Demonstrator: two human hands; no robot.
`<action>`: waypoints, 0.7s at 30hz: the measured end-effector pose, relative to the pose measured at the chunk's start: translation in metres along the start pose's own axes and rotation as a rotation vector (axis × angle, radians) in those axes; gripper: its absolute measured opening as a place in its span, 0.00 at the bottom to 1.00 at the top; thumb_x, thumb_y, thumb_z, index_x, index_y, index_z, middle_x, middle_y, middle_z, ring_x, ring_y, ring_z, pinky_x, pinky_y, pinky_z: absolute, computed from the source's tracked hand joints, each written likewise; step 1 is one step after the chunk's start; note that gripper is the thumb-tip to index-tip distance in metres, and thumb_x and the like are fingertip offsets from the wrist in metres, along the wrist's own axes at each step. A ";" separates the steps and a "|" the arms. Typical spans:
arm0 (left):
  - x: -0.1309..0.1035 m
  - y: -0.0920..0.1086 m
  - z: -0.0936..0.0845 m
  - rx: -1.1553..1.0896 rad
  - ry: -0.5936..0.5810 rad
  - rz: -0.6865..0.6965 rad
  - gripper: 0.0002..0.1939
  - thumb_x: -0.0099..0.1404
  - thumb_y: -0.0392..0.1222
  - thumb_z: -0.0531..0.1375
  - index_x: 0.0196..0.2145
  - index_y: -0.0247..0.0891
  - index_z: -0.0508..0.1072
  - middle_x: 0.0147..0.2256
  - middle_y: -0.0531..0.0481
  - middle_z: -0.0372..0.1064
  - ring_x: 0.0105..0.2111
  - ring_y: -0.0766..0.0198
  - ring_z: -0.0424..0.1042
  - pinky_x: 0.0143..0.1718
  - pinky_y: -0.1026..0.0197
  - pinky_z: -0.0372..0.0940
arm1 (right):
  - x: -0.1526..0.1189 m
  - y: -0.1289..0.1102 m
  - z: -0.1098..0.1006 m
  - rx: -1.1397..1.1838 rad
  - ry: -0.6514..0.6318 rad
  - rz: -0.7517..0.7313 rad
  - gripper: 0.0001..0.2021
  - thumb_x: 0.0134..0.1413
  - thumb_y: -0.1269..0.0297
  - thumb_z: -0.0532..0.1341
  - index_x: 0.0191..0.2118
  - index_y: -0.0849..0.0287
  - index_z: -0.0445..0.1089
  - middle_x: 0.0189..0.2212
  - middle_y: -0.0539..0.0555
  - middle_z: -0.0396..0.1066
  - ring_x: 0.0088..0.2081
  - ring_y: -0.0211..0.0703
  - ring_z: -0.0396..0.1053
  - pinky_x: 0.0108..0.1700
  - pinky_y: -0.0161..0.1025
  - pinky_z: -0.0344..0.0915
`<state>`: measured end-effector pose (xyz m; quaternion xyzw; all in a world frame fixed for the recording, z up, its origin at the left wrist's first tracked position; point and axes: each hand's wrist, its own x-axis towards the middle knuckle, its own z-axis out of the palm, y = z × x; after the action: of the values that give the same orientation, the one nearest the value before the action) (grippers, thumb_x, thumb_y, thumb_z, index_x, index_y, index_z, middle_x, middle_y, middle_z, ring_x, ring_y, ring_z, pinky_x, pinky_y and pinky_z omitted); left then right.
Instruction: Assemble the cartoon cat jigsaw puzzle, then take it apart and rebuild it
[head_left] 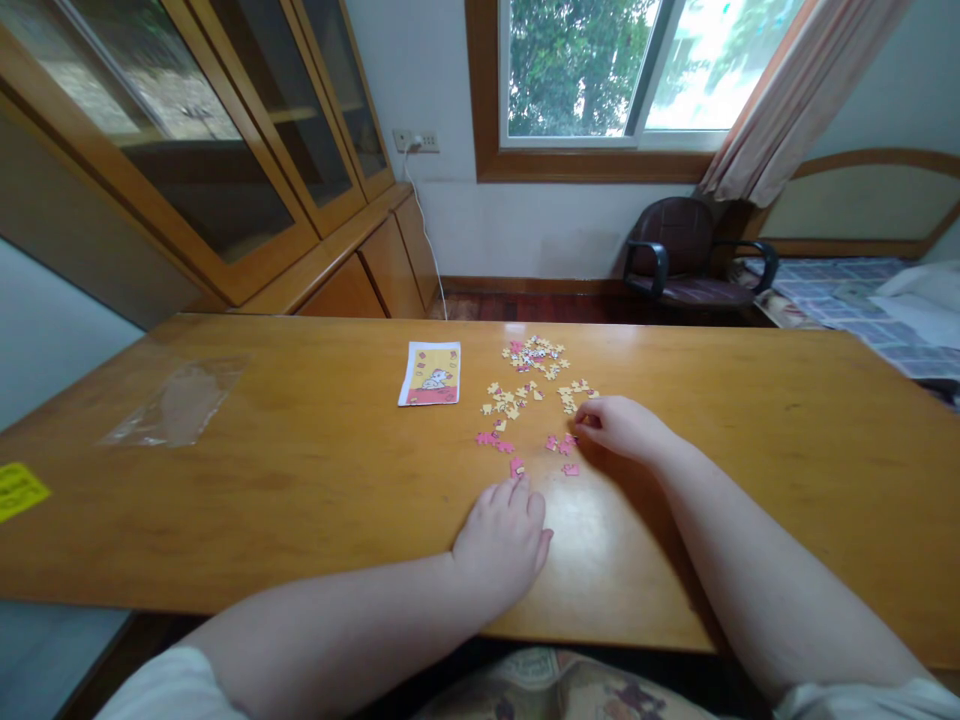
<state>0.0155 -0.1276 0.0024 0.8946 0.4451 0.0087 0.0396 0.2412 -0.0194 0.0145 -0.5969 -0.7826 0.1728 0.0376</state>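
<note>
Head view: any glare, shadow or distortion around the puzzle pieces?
In the head view, the window is washed out on the right; pale sheen lies on the tabletop near the body; a soft shadow runs beside the right forearm; the cabinet leans, wide-angle style; the puzzle pieces are too small for fine print detail.

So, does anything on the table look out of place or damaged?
I see no clear damage. The clear plastic bag looks slightly stray, lying at left, well apart from the puzzle pieces.

Glass-doored wooden cabinet (255, 140), pinkish curtain (806, 100) at a window (581, 70), dark armchair (679, 240) beside a bed (832, 285)
</note>
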 end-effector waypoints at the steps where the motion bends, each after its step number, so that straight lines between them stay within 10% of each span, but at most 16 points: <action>1: 0.000 0.000 0.000 0.002 0.006 -0.004 0.15 0.64 0.46 0.56 0.42 0.33 0.70 0.52 0.36 0.67 0.50 0.50 0.67 0.49 0.49 0.64 | 0.000 0.000 -0.001 -0.001 -0.007 0.002 0.09 0.53 0.61 0.59 0.34 0.55 0.76 0.30 0.52 0.75 0.29 0.38 0.68 0.30 0.32 0.57; 21: 0.001 0.001 0.000 0.021 0.003 -0.018 0.17 0.64 0.48 0.57 0.43 0.32 0.70 0.51 0.35 0.67 0.50 0.49 0.66 0.49 0.49 0.63 | 0.000 0.004 0.003 -0.005 -0.019 -0.049 0.10 0.52 0.66 0.57 0.37 0.55 0.76 0.31 0.52 0.76 0.31 0.39 0.70 0.33 0.32 0.60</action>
<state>0.0166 -0.1273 0.0020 0.8909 0.4532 0.0050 0.0295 0.2439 -0.0188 0.0108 -0.5761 -0.7977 0.1754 0.0329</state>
